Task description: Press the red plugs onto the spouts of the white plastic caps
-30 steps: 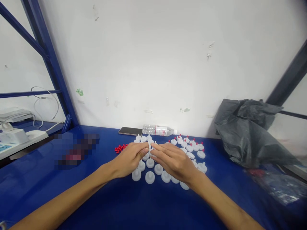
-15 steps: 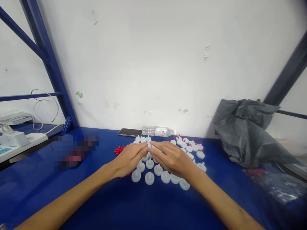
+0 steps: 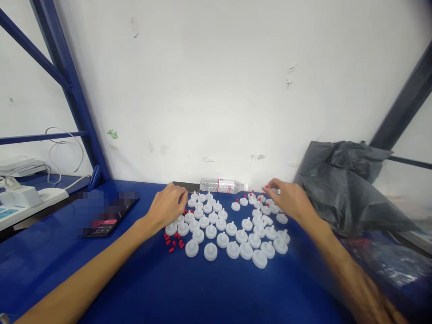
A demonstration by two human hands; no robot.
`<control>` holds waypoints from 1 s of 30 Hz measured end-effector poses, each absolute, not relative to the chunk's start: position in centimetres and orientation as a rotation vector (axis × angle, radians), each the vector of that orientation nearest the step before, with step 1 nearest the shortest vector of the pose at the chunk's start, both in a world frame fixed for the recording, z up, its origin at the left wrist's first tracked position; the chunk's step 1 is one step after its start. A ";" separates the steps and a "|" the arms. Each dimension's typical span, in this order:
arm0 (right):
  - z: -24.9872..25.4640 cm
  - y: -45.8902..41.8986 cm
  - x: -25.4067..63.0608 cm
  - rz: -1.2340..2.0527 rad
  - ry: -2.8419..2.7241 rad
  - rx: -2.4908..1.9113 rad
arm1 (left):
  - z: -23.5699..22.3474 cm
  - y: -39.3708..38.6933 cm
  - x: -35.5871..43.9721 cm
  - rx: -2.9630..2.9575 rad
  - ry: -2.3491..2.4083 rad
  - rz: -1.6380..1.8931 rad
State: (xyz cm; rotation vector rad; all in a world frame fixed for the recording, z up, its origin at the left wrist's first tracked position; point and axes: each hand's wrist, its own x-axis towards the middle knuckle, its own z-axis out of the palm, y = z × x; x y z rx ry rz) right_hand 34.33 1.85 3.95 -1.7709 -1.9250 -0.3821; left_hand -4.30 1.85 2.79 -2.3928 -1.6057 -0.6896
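My left hand (image 3: 168, 202) is over the far left side of the group, fingers curled downward, covering the spot where small red tips lie. Its fingertips are hidden, so what they hold cannot be made out. My right hand (image 3: 288, 198) pinches a white nozzle cap (image 3: 276, 191) with a red tip (image 3: 266, 186) pointing left, above the far right of the group. Several white nozzle caps (image 3: 211, 231) with bare spouts stand across the middle. Red-tipped nozzle caps (image 3: 235, 205) are at the far right. Loose red tips (image 3: 173, 243) lie at the near left.
A clear plastic bottle (image 3: 222, 185) lies against the wall beside a dark phone (image 3: 189, 186). Another phone (image 3: 111, 220) is at the left. A grey plastic bag (image 3: 344, 184) and a clear bag (image 3: 391, 261) are at the right. A power strip (image 3: 50, 198) is far left.
My hands were together over the middle, at a white nozzle cap. They have parted: the left moved left to the red tips, the right moved right with a red-tipped nozzle cap.
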 end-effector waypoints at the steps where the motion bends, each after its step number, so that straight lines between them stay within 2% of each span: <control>1: 3.8 2.2 35.1 -0.392 -1.911 -1.799 | 2.7 2.0 -4.4 -2.373 -1.620 -0.680; 10: 2.1 3.6 39.0 -0.383 -1.768 -1.999 | 2.6 1.8 -4.1 -2.335 -1.657 -0.613; 20: -0.2 4.2 40.2 -0.284 -1.874 -2.099 | 2.6 2.3 -4.6 -2.287 -1.742 -0.481; 30: 1.6 3.6 36.7 -0.418 -1.957 -1.888 | 1.9 2.6 -5.4 -2.182 -1.894 -0.283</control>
